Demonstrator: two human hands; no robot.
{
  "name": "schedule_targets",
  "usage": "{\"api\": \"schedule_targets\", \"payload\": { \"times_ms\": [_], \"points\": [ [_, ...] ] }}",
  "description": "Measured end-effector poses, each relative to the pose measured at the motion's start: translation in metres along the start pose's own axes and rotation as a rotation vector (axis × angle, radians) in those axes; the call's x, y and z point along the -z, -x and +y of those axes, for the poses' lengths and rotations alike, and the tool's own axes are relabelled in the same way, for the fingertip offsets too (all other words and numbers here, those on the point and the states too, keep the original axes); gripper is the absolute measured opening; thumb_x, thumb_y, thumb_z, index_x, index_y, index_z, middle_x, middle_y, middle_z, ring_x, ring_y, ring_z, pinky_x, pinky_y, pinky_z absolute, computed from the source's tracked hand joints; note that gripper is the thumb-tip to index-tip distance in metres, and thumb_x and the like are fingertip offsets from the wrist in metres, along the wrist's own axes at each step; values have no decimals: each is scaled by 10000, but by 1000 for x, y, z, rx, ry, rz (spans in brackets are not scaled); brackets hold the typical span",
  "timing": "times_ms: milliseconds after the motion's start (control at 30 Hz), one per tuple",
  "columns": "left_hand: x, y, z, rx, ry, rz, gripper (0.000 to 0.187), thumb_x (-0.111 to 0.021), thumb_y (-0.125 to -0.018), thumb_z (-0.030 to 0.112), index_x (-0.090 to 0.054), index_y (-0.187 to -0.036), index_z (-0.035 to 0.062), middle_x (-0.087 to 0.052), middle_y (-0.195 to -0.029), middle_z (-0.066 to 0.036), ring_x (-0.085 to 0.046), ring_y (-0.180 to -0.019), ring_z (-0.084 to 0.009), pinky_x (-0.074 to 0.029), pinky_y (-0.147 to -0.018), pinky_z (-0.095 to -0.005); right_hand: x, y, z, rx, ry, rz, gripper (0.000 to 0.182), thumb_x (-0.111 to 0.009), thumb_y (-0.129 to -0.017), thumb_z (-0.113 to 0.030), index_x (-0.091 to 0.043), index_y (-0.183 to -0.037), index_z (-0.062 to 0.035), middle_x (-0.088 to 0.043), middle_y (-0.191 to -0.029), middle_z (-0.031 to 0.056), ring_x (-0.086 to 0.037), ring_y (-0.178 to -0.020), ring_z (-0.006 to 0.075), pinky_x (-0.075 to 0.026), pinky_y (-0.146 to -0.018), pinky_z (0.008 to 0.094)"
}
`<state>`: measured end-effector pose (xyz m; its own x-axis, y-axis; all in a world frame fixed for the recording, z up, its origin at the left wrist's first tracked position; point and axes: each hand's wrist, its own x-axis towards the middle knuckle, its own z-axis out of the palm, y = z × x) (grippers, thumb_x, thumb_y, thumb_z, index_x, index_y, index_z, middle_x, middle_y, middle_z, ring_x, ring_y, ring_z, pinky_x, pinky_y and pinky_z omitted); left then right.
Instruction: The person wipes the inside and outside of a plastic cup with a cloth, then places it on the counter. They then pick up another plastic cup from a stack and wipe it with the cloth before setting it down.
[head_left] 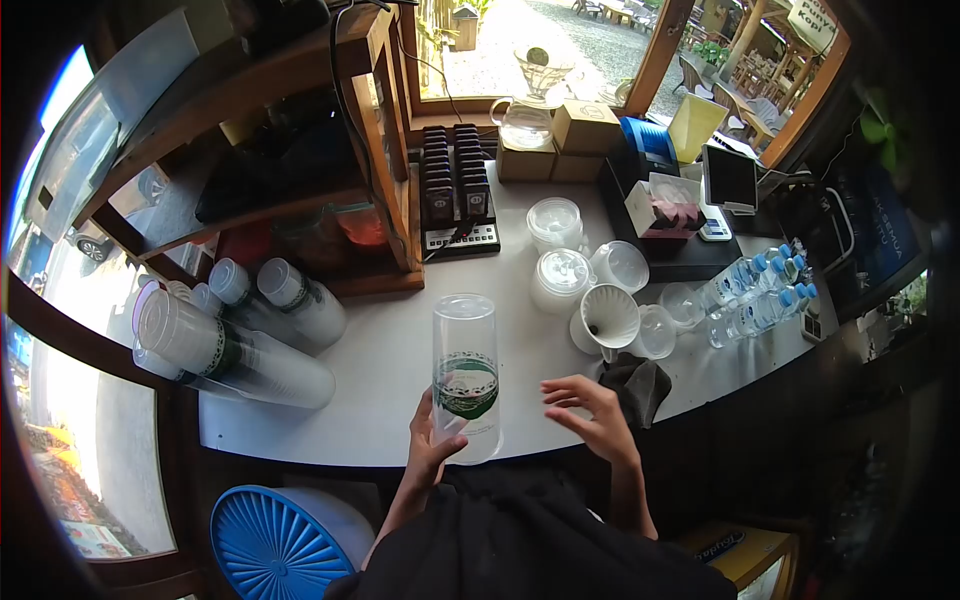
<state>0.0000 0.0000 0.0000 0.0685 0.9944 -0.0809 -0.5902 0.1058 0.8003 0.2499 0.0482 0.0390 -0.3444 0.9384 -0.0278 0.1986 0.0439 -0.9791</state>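
Note:
My left hand (pixel 434 440) is wrapped round the lower left side of a tall clear plastic cup (pixel 467 345) with a green printed band. The cup is upright in front of me at the near edge of the white counter (pixel 385 350). To its right, my right hand (pixel 590 415) hovers with fingers stretched out, holding nothing. A dark cloth (pixel 637 388) lies just beyond that hand, beside a white ribbed coffee dripper (pixel 606 318). Clear lidded tubs (pixel 562 280) stand behind the dripper.
Stacked plastic cups (pixel 260 365) lie at the left, below a wooden shelf (pixel 400 190). Several water bottles (pixel 760 310) stand at the right. Behind are pager-like devices (pixel 455 185), a glass server (pixel 523 125) on boxes and a tablet (pixel 730 178). A blue-lidded container (pixel 275 545) sits below the counter.

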Motion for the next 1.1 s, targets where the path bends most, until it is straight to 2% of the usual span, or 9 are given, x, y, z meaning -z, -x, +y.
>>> {"api": "schedule_targets", "payload": {
  "times_ms": [167, 300, 333, 467, 600, 767, 833, 933, 1100],
  "points": [
    [15, -5, 1, 10, -93, 100, 855, -784, -697, 255, -332, -1392, 44, -561, -1198, -141, -590, -1067, -261, -499, -918, -428, 65, 25, 11, -518, 871, 570, 536, -723, -774, -416, -585, -1081, 1, -595, -1058, 171, -596, -989, 300, -476, -843, 379],
    [31, -6, 7, -53, -294, 221, 769, -782, -723, 138, -390, -1373, 18, -603, -1112, -100, -589, -1017, -189, -457, -940, -336, 97, 39, 91, -648, 910, 760, 812, -707, -720, -562, -486, -1194, 60, -515, -1222, 251, -493, -1166, 359, -407, -954, 434],
    [35, -6, 9, -34, -294, 229, 778, -791, -723, 169, -392, -1375, 22, -605, -1091, -86, -584, -1006, -182, -448, -934, -326, 105, 44, 123, -529, 937, 828, 805, -781, -690, -464, -475, -1196, 83, -566, -1152, 263, -565, -1087, 333, -443, -928, 394],
    [46, -1, 11, -11, -328, 244, 826, -805, -718, 223, -366, -1393, 38, -580, -1101, -98, -562, -1047, -200, -449, -952, -344, 122, 52, 148, -527, 263, 916, 597, -840, -630, -115, -523, -1099, 77, -658, -875, 175, -649, -766, 221, -517, -710, 299],
    [53, 8, 13, 70, -160, 185, 932, -832, -668, 166, -297, -1425, 61, -495, -1189, -121, -518, -1109, -250, -454, -979, -403, 129, 61, 134, -411, -269, 855, 403, -762, -692, -7, -546, -1032, -2, -631, -890, 106, -626, -768, 204, -512, -710, 304],
    [34, 8, 23, 30, -506, 275, 1101, -858, -609, 104, -171, -1469, 108, -394, -1261, -146, -493, -1135, -280, -457, -983, -440, 128, 65, 127, -281, -560, 888, 396, -718, -731, -10, -530, -1079, -21, -599, -983, 93, -587, -930, 207, -468, -853, 325],
    [30, 7, 25, -75, -610, 312, 1042, -853, -608, 110, -194, -1415, 74, -372, -1245, -161, -482, -1143, -275, -429, -1000, -427, 132, 66, 138, -265, -595, 932, 379, -708, -763, -43, -540, -1102, -16, -616, -1019, 104, -594, -973, 223, -469, -882, 342],
    [36, 5, 22, -273, -687, 341, 918, -818, -623, 95, -255, -1347, 53, -375, -1230, -160, -464, -1156, -274, -385, -1027, -424, 142, 70, 131, -267, -1213, 778, 343, -653, -839, -92, -562, -1159, -8, -636, -1095, 129, -597, -1054, 267, -470, -949, 411],
    [34, 0, 37, -431, -630, 398, 809, -741, -658, 82, -281, -1322, 56, -371, -1225, -152, -432, -1170, -272, -341, -1045, -432, 134, 79, 158, -333, -1421, 820, 290, -592, -890, -158, -593, -1135, -2, -630, -1139, 152, -595, -1072, 302, -459, -967, 463]
  ]
}}
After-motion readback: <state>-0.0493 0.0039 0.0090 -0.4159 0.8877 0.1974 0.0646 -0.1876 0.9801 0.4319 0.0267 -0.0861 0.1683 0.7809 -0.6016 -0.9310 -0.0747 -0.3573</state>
